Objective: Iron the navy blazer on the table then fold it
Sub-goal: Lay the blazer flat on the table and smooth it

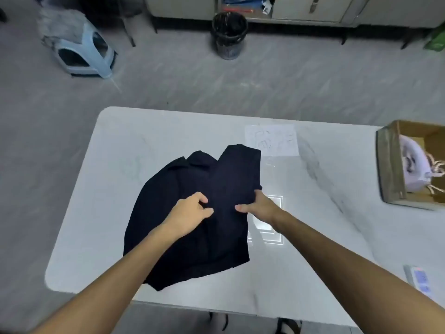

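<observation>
navy blazer [183, 179] lies mid-table [144, 131], partly folded. right hand [261, 208] grips its right edge. left hand [190, 210] is curled on the cloth, can't tell if pinching. for this fold: align edges, pull taut, smooth flat before creasing.

Looked like an office or workroom, not a home. Grey metal cabinets [308, 8] ran along the far wall, a black mesh bin [229, 36] stood in front of them. Floor [289, 80] was grey, stone-look. White table [168, 131] had a printed sheet [272, 139] lying flat on it. Cardboard box [390, 165] at the right edge held an iron [413, 169]. Blue plastic stool [96, 56] sat far left.
</observation>
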